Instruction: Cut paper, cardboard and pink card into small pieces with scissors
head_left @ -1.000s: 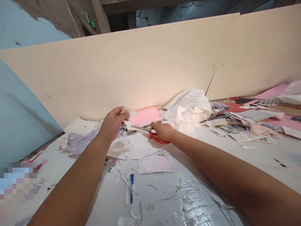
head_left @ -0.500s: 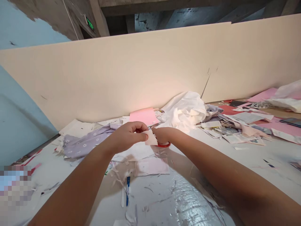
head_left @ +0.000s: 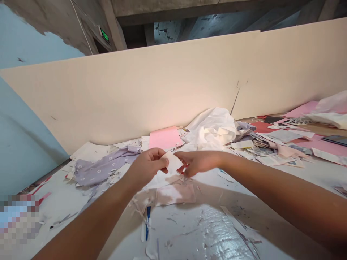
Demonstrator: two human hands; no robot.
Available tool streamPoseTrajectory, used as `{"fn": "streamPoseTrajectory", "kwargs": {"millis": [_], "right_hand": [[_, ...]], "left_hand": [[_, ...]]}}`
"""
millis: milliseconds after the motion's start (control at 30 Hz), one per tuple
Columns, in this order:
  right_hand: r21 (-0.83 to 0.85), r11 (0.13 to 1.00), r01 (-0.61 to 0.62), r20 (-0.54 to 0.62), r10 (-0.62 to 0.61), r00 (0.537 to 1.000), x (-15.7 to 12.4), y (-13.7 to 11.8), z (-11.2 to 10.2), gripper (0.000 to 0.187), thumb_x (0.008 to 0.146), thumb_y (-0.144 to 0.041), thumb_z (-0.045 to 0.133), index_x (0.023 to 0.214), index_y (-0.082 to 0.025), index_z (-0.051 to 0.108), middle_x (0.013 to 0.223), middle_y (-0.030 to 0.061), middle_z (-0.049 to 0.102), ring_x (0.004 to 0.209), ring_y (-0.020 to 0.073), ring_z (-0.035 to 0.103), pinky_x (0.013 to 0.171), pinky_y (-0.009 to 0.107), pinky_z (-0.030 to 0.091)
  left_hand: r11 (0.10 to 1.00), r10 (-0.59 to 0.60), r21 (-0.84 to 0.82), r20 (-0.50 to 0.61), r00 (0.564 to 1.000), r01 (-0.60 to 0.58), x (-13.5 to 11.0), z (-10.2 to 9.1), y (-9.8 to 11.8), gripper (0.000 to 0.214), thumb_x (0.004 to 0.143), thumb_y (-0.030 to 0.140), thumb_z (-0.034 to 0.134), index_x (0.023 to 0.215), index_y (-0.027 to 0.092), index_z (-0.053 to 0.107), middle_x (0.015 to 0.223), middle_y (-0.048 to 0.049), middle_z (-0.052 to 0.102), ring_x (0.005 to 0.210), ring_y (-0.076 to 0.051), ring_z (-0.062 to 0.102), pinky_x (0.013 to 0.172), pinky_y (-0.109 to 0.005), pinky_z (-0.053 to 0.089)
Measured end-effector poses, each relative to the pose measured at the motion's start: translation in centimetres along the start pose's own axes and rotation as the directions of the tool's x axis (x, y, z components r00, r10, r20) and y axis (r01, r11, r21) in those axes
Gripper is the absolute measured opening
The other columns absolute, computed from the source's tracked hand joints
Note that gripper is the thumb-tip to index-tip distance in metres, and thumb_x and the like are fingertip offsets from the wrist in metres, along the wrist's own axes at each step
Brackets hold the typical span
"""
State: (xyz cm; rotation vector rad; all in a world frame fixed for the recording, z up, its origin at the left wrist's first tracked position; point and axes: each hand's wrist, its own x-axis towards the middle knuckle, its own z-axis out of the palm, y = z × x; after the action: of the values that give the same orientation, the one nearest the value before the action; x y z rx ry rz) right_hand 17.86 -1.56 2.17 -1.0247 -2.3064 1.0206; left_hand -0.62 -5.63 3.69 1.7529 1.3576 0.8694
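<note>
My left hand pinches a small white paper piece between thumb and fingers, just above the table. My right hand is closed beside it, almost touching the paper's right edge. Its fingers are curled round red-handled scissors, of which only a bit of red handle shows under the fingers. The blades are hidden. Below both hands a pale pink paper piece lies flat on the white table among small offcuts.
A tall beige board walls the table's far edge. Against it lie a pink sheet, crumpled white material and lilac flowered fabric. Mixed papers pile up at the right. A blue pen lies near me.
My left hand brought the white paper piece down and right to the middle. My right hand lifted the scissors off the table and met the paper; the view shifted slightly.
</note>
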Motion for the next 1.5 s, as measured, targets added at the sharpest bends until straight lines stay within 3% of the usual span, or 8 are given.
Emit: {"fn": "streamPoseTrajectory", "kwargs": {"millis": [67, 133, 467, 733, 933, 1167, 1333, 1500], "right_hand": [[0.286, 0.958, -0.029, 0.137, -0.012, 0.99, -1.4, 0.6, 1.7, 0.049, 0.06, -0.03, 0.067, 0.105, -0.019, 0.049, 0.098, 0.0054, 0.055, 0.08, 0.015, 0.056, 0.058, 0.023, 0.043], [0.434, 0.901, -0.031, 0.037, 0.016, 0.999, -2.3, 1.3, 3.6, 0.04, 0.063, -0.038, 0.065, 0.094, -0.018, 0.049, 0.087, 0.0021, 0.055, 0.073, 0.0123, 0.054, 0.054, 0.022, 0.04], [0.664, 0.748, -0.004, -0.123, 0.115, 0.986, -3.5, 2.2, 8.0, 0.029, 0.068, -0.042, 0.061, 0.068, -0.017, 0.046, 0.056, -0.0043, 0.051, 0.05, 0.0077, 0.047, 0.05, 0.021, 0.037], [0.422, 0.903, 0.084, -0.14, -0.027, 0.99, -4.9, 2.4, 9.2, 0.024, 0.075, -0.038, 0.054, 0.069, -0.016, 0.047, 0.058, -0.0042, 0.044, 0.053, 0.0073, 0.038, 0.049, 0.02, 0.031], [0.541, 0.835, 0.099, -0.233, 0.036, 0.972, -4.8, 2.5, 9.4, 0.031, 0.077, -0.045, 0.052, 0.07, -0.016, 0.045, 0.061, -0.003, 0.046, 0.055, 0.0078, 0.04, 0.052, 0.021, 0.033], [0.502, 0.846, 0.182, -0.366, 0.017, 0.931, -5.0, 2.7, 9.8, 0.022, 0.076, -0.035, 0.056, 0.08, -0.021, 0.04, 0.071, -0.003, 0.045, 0.061, 0.0093, 0.043, 0.054, 0.021, 0.036], [0.289, 0.926, 0.242, -0.386, -0.118, 0.915, -5.2, 2.8, 9.7, 0.011, 0.078, -0.027, 0.052, 0.086, -0.021, 0.048, 0.071, -0.0016, 0.048, 0.065, 0.0107, 0.045, 0.059, 0.023, 0.04], [0.275, 0.947, 0.167, -0.382, -0.052, 0.923, -5.0, 2.7, 9.4, 0.017, 0.078, -0.032, 0.052, 0.087, -0.018, 0.054, 0.071, 0.0006, 0.053, 0.065, 0.0121, 0.049, 0.061, 0.025, 0.042]], "left_hand": [[0.994, -0.053, -0.101, -0.021, 0.998, 0.051, -0.6, 1.1, -1.5, 0.012, 0.07, 0.03, 0.055, 0.073, 0.018, 0.054, 0.063, 0.0025, 0.057, 0.06, -0.012, 0.056, 0.053, -0.022, 0.035], [0.982, -0.104, -0.155, 0.003, 0.995, 0.103, -1.4, 2.2, -2.8, 0.012, 0.07, 0.029, 0.054, 0.073, 0.017, 0.054, 0.062, 0.0016, 0.058, 0.061, -0.013, 0.058, 0.053, -0.022, 0.035], [0.9, -0.138, -0.424, -0.066, 0.988, 0.097, -5.0, 5.1, -5.1, 0.026, 0.07, 0.036, 0.059, 0.089, 0.019, 0.053, 0.064, 0.0039, 0.055, 0.057, -0.008, 0.05, 0.055, -0.019, 0.039], [0.943, -0.05, -0.33, -0.019, 0.999, 0.041, -5.8, 5.8, -5.9, 0.021, 0.073, 0.037, 0.058, 0.08, 0.017, 0.054, 0.065, 0.0022, 0.053, 0.057, -0.009, 0.048, 0.055, -0.022, 0.039], [0.913, -0.048, -0.407, -0.103, 0.994, 0.003, -6.1, 6.0, -5.9, 0.046, 0.069, 0.034, 0.063, 0.103, 0.024, 0.034, 0.067, 0.0042, 0.052, 0.062, -0.011, 0.048, 0.057, -0.023, 0.039], [0.96, 0.017, -0.275, -0.137, 0.99, -0.055, -5.9, 5.7, -6.5, 0.025, 0.074, 0.029, 0.055, 0.075, 0.022, 0.032, 0.065, 0.0068, 0.038, 0.056, -0.007, 0.037, 0.053, -0.02, 0.034], [0.977, 0.099, -0.176, -0.111, 0.989, -0.118, -5.8, 5.7, -7.2, 0.021, 0.076, 0.031, 0.054, 0.085, 0.023, 0.036, 0.067, 0.0062, 0.04, 0.06, -0.009, 0.04, 0.057, -0.022, 0.035], [0.982, 0.159, -0.077, -0.174, 0.972, -0.174, -5.7, 5.5, -7.2, 0.02, 0.077, 0.032, 0.052, 0.092, 0.023, 0.042, 0.072, 0.0035, 0.047, 0.066, -0.011, 0.046, 0.064, -0.025, 0.039]]}}
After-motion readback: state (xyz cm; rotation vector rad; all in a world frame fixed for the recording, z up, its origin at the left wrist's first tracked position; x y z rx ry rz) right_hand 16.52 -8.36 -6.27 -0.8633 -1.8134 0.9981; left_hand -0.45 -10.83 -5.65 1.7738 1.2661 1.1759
